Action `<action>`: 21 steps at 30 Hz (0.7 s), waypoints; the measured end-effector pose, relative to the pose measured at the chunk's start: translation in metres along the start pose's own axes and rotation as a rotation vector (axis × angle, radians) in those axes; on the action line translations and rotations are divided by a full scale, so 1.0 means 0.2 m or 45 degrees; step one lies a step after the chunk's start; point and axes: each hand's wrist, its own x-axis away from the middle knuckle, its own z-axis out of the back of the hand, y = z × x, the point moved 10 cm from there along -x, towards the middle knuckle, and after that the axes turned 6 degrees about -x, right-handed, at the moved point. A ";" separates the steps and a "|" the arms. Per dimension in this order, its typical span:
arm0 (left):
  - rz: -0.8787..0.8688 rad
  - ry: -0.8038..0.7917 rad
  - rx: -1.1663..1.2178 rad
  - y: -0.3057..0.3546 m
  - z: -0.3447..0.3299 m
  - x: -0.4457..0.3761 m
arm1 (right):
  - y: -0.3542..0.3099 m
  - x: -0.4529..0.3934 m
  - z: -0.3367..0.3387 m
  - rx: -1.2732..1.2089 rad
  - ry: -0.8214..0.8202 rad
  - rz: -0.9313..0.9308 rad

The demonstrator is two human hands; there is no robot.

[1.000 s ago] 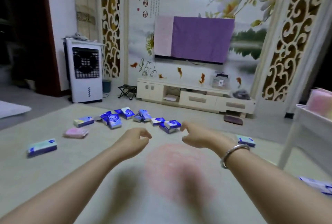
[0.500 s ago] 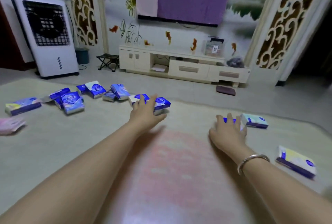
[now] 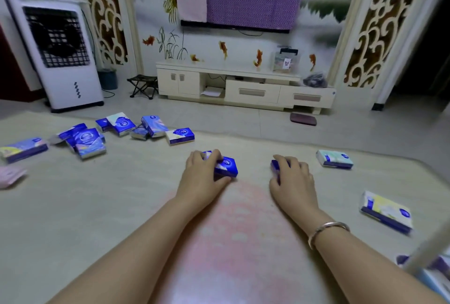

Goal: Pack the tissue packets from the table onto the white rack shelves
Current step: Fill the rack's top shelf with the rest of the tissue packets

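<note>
Tissue packets now grasped: left hand point(image 3: 203, 177) one, right hand point(image 3: 292, 179) another.

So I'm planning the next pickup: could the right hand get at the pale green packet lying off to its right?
Probably, but not yet: the right hand already grips a blue packet. The pale green packet lies close beside it on the table, with nothing between.

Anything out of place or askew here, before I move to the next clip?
Yes. The tissue packets lie scattered at odd angles, some leaning on each other in the far-left cluster, not stacked. A pink packet lies apart at the left edge. The left hand and right hand each grip a blue one.
</note>
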 end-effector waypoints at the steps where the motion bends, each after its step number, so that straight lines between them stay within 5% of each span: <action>1: -0.012 0.003 0.032 0.02 0.02 0.05 | -0.02 0.03 0.02 -0.158 0.005 -0.018; 7: 0.070 0.120 0.236 0.06 0.13 0.25 | -0.14 0.28 0.06 -0.899 0.070 -0.188; 12: 0.355 0.226 0.901 -0.04 0.14 0.35 | -0.19 0.35 0.06 -1.407 0.073 -0.340; 18: 0.441 0.218 1.358 -0.14 0.16 0.30 | -0.60 0.34 0.02 -1.927 -0.242 -0.101; 21: 0.489 0.215 1.615 -0.19 0.13 0.31 | -0.81 0.34 -0.05 -1.863 -0.471 0.043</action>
